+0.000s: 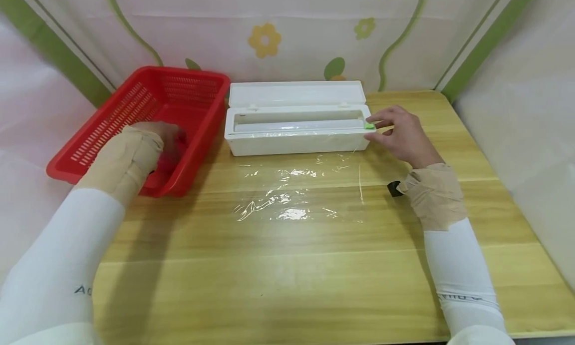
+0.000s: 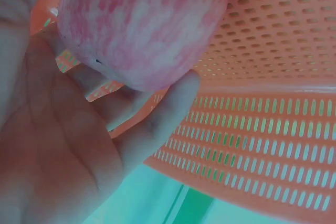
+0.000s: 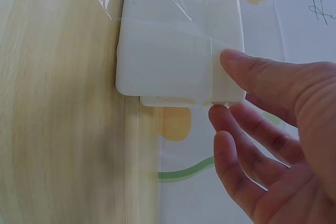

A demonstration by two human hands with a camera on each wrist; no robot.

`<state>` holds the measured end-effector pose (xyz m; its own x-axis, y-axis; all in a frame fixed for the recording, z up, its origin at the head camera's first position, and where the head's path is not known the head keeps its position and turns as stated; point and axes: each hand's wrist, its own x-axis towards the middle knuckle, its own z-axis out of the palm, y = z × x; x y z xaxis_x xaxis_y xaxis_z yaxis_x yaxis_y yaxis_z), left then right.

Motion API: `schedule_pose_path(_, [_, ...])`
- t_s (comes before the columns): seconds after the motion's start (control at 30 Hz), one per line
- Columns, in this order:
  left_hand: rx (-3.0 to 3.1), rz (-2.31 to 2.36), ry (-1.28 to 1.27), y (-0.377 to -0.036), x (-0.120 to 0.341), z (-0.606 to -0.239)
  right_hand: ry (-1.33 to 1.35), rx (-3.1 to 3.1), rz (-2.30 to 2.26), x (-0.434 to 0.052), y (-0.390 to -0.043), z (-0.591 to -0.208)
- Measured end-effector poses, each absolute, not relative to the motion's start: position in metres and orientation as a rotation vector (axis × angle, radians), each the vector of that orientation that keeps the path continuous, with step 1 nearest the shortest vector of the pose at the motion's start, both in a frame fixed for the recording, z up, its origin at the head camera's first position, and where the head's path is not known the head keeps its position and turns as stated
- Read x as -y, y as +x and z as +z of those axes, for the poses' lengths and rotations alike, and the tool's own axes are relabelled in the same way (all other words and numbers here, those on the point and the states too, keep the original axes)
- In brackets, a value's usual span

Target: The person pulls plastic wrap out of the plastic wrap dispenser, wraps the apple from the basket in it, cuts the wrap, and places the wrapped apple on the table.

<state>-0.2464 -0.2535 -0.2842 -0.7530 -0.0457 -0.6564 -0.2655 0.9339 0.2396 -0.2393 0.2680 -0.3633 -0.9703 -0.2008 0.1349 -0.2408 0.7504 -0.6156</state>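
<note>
Over on the left, the left hand (image 1: 168,138) is down inside the red basket (image 1: 112,123), which sits at the table's back left corner, and from the head view it is mostly a blur of fingers against red plastic. The left wrist view fills that in: an apple (image 2: 144,24), pink-red and streaked, sits against the fingers (image 2: 157,116), which curl up under and around it, palm open below, with the basket's slotted wall right behind. So the hand has the apple cupped, inside the basket. Moving to the middle, a white cling film dispenser (image 1: 296,133) lies lengthwise just beside the basket, its lid (image 1: 296,93) tipped back and open, and a sheet of clear film (image 1: 296,190) runs from its front edge out flat across the wooden table (image 1: 287,275), glinting with wrinkles. Now the right: the right hand (image 1: 402,133) rests at the dispenser's right end, fingers loosely extended, fingertips by a small green tab (image 1: 369,126) on the rim. The right wrist view misses the green piece, but shows the thumb (image 3: 257,69) pressed on the white end of the box, the other fingers spread relaxed below it, gripping nothing.
</note>
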Motion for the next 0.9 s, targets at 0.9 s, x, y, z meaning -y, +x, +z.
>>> schedule_pose_path(0.9, [-2.871,0.133,0.463,-0.271,0.282,-0.241,0.325,2.906,0.956,-0.275,-0.242,-0.360])
